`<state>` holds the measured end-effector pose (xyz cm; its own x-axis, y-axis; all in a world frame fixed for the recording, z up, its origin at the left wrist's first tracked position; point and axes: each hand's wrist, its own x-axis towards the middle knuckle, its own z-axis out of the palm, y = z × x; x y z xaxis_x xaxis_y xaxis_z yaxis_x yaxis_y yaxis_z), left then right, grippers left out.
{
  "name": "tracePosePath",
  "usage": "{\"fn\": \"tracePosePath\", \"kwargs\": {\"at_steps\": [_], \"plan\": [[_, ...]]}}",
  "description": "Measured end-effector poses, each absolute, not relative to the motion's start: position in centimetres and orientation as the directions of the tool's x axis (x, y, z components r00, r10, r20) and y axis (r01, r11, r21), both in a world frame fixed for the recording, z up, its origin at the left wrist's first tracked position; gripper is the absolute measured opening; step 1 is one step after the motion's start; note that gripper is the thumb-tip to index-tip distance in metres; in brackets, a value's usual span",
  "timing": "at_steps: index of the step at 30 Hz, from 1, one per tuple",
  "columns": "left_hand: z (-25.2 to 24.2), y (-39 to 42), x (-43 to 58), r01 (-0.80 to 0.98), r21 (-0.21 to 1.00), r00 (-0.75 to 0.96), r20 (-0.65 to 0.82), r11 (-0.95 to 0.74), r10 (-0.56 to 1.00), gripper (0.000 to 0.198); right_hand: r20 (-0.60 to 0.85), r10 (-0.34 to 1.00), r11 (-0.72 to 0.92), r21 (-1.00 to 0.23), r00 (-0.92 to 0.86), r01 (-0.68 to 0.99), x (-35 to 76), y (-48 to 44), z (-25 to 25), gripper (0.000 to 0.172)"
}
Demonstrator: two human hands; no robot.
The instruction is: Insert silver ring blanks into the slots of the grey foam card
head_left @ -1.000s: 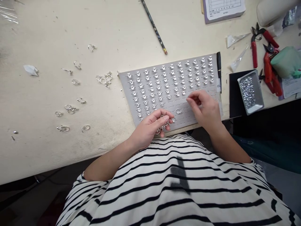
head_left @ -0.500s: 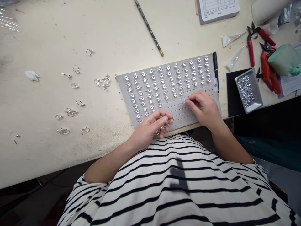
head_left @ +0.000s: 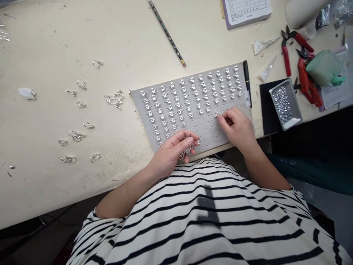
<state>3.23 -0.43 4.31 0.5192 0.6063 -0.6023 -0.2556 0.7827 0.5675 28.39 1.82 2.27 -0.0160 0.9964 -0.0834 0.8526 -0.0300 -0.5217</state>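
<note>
A grey slotted display board (head_left: 209, 129) lies tilted at the table's front edge, with rows of silver rings (head_left: 182, 102) standing in its slots. My right hand (head_left: 236, 126) is closed in a pinch over the board's right half, thumb and forefinger at a single silver ring (head_left: 216, 115) beside the bare slots. My left hand (head_left: 173, 151) is curled around a bunch of silver rings (head_left: 186, 151) above the board's lower edge. One of them sticks out at the fingertips.
Loose rings (head_left: 76, 136) lie scattered on the left of the table. A pencil (head_left: 168, 33) lies behind the board, and a black pen (head_left: 247, 82) along its right side. Further right are a tray of small silver pieces (head_left: 295, 119) and red-handled pliers (head_left: 286, 60).
A ring now shows at my right fingertips over the slots, where only a small tip showed before. My left hand keeps its bunch. The whole view has shifted slightly.
</note>
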Motion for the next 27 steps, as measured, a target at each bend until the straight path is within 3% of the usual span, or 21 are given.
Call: {"fn": "tracePosePath", "kwargs": {"at_steps": [4,6,10,14,21,27], "plan": [[4.3,-0.4,3.2,-0.256,0.565,0.515,-0.607,0.785,0.605,0.024,0.000,0.999,0.026,-0.578,-0.032,0.816,28.6,1.7,1.8,0.007],[4.3,-0.4,3.2,-0.257,0.568,0.514,-0.605,0.782,0.608,0.024,0.067,0.993,0.114,-0.586,-0.093,0.802,28.8,1.7,1.7,0.013],[4.3,-0.5,3.1,-0.264,0.571,0.518,-0.596,0.777,0.614,0.023,0.125,0.966,0.259,-0.492,-0.227,0.831,29.0,1.9,1.5,0.017],[4.3,-0.5,3.1,-0.265,0.568,0.522,-0.595,0.779,0.611,0.021,0.072,0.977,0.210,-0.493,-0.200,0.844,29.2,2.3,1.3,0.016],[4.3,-0.5,3.1,-0.264,0.574,0.523,-0.590,0.775,0.615,0.021,0.052,0.992,0.121,-0.635,-0.114,0.763,29.3,4.0,1.6,0.014],[4.4,-0.5,3.2,-0.260,0.571,0.514,-0.600,0.779,0.612,0.019,0.028,0.997,0.076,-0.636,-0.076,0.767,28.9,5.0,1.1,0.007]]}}
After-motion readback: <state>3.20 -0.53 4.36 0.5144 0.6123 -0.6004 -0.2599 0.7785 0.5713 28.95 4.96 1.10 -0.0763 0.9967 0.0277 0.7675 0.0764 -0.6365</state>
